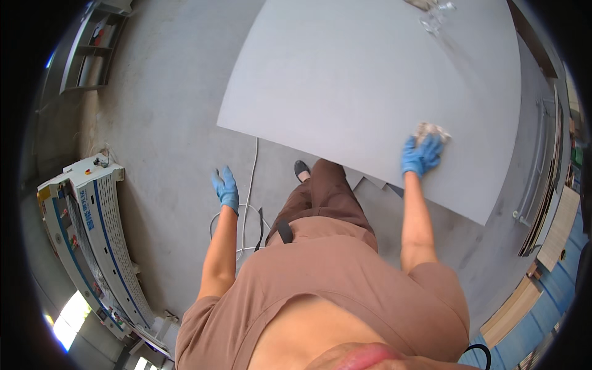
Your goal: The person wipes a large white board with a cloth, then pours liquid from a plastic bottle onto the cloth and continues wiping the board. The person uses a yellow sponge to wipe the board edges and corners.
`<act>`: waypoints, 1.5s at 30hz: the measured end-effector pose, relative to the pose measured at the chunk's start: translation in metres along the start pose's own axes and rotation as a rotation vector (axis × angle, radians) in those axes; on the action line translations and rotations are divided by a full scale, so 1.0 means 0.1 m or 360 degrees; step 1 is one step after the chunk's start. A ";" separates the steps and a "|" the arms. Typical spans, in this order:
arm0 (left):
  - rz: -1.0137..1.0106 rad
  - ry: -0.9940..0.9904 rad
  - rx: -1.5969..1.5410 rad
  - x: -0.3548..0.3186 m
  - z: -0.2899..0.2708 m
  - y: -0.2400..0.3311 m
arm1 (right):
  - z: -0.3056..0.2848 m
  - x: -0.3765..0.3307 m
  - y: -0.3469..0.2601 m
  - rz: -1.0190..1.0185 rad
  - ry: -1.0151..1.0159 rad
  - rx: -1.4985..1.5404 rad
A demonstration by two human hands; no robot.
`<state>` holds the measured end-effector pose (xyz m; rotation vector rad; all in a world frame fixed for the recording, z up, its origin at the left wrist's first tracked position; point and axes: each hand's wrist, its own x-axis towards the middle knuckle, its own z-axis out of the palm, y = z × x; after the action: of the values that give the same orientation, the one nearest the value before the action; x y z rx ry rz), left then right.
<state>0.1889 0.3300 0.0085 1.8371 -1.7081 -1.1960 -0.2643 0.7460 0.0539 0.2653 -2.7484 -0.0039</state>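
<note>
blue-gloved right hand grips cloth against grey panel; left hand is empty, fingers extended; uneven pressure could leave streaks.

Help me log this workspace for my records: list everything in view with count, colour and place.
Panel: one, light grey, ahead
Rag: one, off-white, on panel
Clear item: one, transparent, panel's far end; kind unclear
Floor: one, grey, below
Cable: count unclear, white, on floor
Machine: one, white and blue, left
Shelf: one, grey, upper left
Boards: several, tan, right
Shoe: one, black, below panel edge
Trousers: one pair, brown, centre
Shirt: one, brown, lower centre
Left hand: one, blue-gloved, over floor
Right hand: one, blue-gloved, on rag
</note>
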 end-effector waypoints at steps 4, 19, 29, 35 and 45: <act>0.0374 -0.0022 -0.0013 0.57 0.29 0.74 | -0.19 -0.25 -1.62 -0.0761 -0.0211 0.0682; 0.0222 -0.0287 0.0112 1.38 0.29 1.42 | 0.33 1.32 -4.86 -0.1087 -0.0407 0.0853; 0.0034 -0.0713 0.0322 3.32 -0.25 1.24 | 0.62 2.37 -5.61 -0.0537 -0.0135 0.0538; 0.0027 -0.0839 0.0320 4.92 -1.09 1.09 | 0.43 1.82 -5.61 -0.0163 -0.0280 0.0297; -0.0176 -0.0829 0.0629 6.55 -1.01 1.62 | -0.37 0.34 -5.19 0.0855 -0.0099 -0.0034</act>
<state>0.1055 -0.3455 -0.0301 1.9760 -2.2853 -1.5786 -0.1857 0.2312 0.0809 -0.4888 -2.7893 0.1022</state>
